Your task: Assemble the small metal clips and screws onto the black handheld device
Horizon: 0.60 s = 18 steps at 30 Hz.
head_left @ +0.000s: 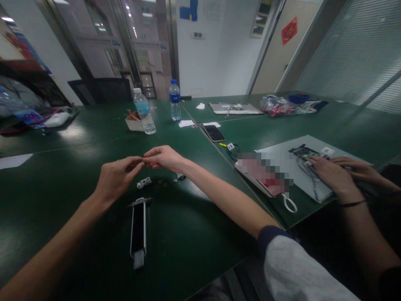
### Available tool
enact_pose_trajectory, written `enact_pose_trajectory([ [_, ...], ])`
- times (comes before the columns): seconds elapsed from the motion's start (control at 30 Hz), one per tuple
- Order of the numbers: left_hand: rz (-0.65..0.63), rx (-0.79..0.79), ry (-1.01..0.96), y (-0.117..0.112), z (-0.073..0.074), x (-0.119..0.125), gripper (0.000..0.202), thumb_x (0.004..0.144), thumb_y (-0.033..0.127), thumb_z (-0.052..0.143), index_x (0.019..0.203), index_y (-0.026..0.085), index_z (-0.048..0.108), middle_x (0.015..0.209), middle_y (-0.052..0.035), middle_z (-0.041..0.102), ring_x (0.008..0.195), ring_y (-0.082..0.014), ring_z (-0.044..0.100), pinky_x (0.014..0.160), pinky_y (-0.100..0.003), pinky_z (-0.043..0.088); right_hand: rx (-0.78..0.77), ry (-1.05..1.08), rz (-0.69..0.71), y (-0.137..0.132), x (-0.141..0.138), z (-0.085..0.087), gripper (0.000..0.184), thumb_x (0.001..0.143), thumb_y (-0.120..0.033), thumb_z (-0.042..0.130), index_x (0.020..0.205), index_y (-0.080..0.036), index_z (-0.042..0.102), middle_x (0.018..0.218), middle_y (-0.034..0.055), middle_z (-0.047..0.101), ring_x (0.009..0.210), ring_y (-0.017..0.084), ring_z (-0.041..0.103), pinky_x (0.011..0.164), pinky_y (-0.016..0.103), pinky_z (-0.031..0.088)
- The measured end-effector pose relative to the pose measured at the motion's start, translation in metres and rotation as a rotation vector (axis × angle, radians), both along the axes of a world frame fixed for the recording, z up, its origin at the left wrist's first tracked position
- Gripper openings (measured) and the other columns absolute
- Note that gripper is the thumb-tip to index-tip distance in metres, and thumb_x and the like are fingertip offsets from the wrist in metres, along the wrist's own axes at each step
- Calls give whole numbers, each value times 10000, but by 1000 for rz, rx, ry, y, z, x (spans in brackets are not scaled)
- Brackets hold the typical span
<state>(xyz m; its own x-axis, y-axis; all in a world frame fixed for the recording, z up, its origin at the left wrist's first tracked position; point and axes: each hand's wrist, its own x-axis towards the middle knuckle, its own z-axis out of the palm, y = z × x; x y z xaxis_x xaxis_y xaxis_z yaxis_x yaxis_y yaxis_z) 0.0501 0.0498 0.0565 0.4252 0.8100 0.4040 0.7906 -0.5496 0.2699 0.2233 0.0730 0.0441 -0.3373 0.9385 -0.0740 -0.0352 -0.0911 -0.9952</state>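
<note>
My left hand (pixel 115 179) and my right hand (pixel 163 158) meet above the green table, thumb and fingers of each pinched together. Whatever lies between their fingertips is too small to make out. Below them is a small silvery metal bracket (pixel 144 182) with holes. To its right are a few tiny rings that look like washers (pixel 176 180). Another small metal part (pixel 180 176) is partly hidden by my right forearm. Nearer to me lies a long narrow metal frame (pixel 138 232) with a dark middle and a crosswise piece like a threaded screw at its far end.
Two water bottles (pixel 176 104) and a small box (pixel 134 122) stand beyond my hands on the table (pixel 78 167). A phone (pixel 214 133) and a pouch (pixel 263 173) with a strap lie to the right. Farther right, a co-worker's hands (pixel 335 173) work over a grey panel (pixel 282 159).
</note>
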Motion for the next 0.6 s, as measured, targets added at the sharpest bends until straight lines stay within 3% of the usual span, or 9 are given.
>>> enact_pose_trajectory([
  [0.17,-40,46,160,0,-3,1,396,853,409,374,997,181,665,947,-96,715,814,-241,672,697,-310,482,86,-100,23,3,1,-4,100,782,-76,643,879,-93,630,685,14,638,614,66,598,493,121,440],
  [0.37,-64,43,230,5,-4,0,362,813,382,386,955,193,660,899,-112,704,799,-263,665,681,-322,478,162,-265,61,2,2,4,116,775,-64,631,882,-107,640,690,15,651,621,77,605,530,148,452],
  [0.6,-52,-44,173,9,5,-5,353,765,408,417,914,202,663,826,-79,711,687,-241,664,647,-319,484,396,-537,77,-2,1,16,197,769,-147,655,964,-133,628,884,32,670,763,109,613,666,212,476],
])
